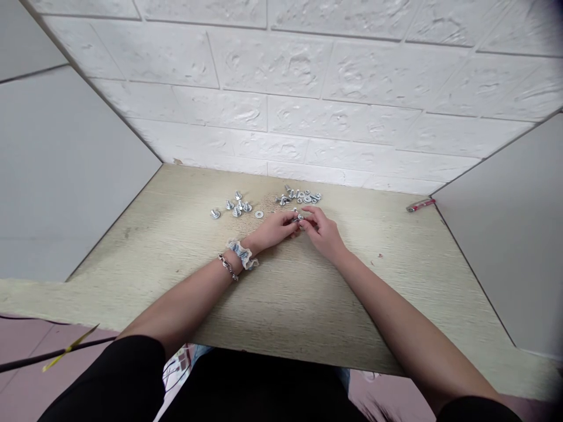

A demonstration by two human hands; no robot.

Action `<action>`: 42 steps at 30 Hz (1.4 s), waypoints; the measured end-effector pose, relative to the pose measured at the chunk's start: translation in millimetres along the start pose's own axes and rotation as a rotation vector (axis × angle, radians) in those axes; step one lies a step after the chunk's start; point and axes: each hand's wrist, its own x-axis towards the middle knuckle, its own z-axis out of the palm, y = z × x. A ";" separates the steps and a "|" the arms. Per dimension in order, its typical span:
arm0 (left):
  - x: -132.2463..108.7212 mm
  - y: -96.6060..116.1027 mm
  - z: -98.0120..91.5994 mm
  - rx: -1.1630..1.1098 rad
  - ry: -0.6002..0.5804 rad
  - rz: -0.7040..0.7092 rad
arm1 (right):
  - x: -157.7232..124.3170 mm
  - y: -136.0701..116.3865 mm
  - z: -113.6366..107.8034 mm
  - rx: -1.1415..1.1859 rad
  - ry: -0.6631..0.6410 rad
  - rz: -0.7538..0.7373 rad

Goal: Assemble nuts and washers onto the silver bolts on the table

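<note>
My left hand [280,227] pinches a small metal bolt [295,220] between thumb and fingers, just above the table. Against its end, the thumb and fingers of my right hand [324,232] close on a silvery nut [301,217]; fingers partly hide both parts. Beyond my hands lies a loose pile of bolts, nuts and washers [307,200]. To the left stands a group of bolts with washers on them [238,207], and one flat washer [259,214] lies by itself near my left hand.
The wooden tabletop [281,293] meets a white brick-patterned wall [290,117] at the back. Grey panels stand at the left [74,158] and right [505,234]. A red-handled tool [421,205] lies at the right edge. A dark cable [48,356] with a yellow tie hangs at lower left.
</note>
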 end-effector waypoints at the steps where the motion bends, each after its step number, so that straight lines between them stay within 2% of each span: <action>1: -0.5 0.0 -0.9 0.047 -0.016 0.014 | 0.0 -0.1 -0.1 -0.006 -0.011 0.002; 6: -2.6 0.0 -2.8 0.209 -0.077 0.073 | 1.3 -1.3 -1.5 -0.073 -0.061 -0.035; 12: 0.6 -7.4 -0.4 -0.057 -0.008 -0.011 | 2.8 3.0 -0.6 -0.088 -0.073 -0.177; 16: 3.4 -8.7 0.2 -0.127 0.026 -0.046 | 2.7 2.8 0.7 -0.091 0.010 -0.232; 22: 2.0 -0.4 -2.1 -0.267 0.120 -0.118 | 0.1 -6.6 -2.2 -0.122 0.221 -0.287; 24: 0.8 2.3 -2.3 -0.303 0.137 -0.132 | -0.3 -8.4 -3.0 -0.132 0.250 -0.303; 29: 0.2 4.6 -1.8 -0.320 0.101 -0.150 | 0.2 -9.0 -1.3 -0.150 0.240 -0.326; 34: -1.5 5.9 -2.5 -0.287 0.065 -0.134 | 0.0 -7.0 0.9 -0.131 0.317 -0.337; 38: -4.7 8.0 -3.4 -0.324 0.064 -0.130 | 0.0 -2.1 1.8 -0.136 0.277 -0.342; 42: -4.5 4.8 -2.8 -0.352 -0.002 -0.120 | -0.3 1.0 2.5 -0.127 0.230 -0.335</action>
